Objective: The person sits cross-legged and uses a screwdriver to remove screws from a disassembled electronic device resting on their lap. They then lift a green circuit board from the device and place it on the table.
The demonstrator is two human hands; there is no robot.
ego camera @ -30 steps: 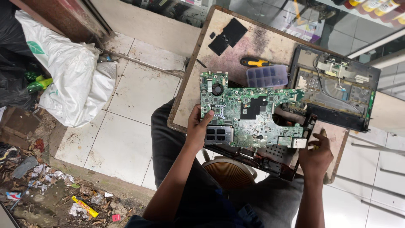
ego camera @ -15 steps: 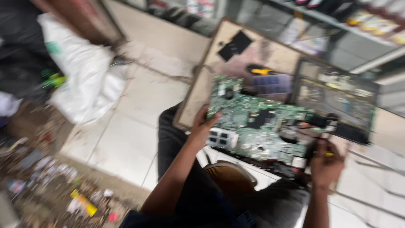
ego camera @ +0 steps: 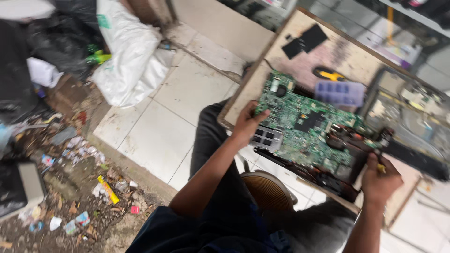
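Note:
A green laptop circuit board (ego camera: 304, 126) lies tilted on a wooden work table (ego camera: 255, 82) over my lap. My left hand (ego camera: 247, 125) grips the board's near left edge, thumb on top, beside a silver slot. My right hand (ego camera: 380, 182) is closed in a fist at the board's right corner, around a small tool with a yellow handle (ego camera: 380, 167); its tip is blurred. Behind the board sit an opened dark laptop chassis (ego camera: 412, 122), a clear plastic parts box (ego camera: 340, 93) and a yellow-and-black tool (ego camera: 328, 73).
Two flat black pieces (ego camera: 304, 40) lie at the table's far end. A round stool (ego camera: 268, 191) is under me. Pale floor tiles (ego camera: 159, 131) run left to a white sack (ego camera: 131, 61), black bags and a littered dirt strip (ego camera: 70, 164).
The view has swung and blurred. My right hand, earlier resting spread at the board's corner, is now closed around a yellow-handled tool. My left hand keeps its hold on the board.

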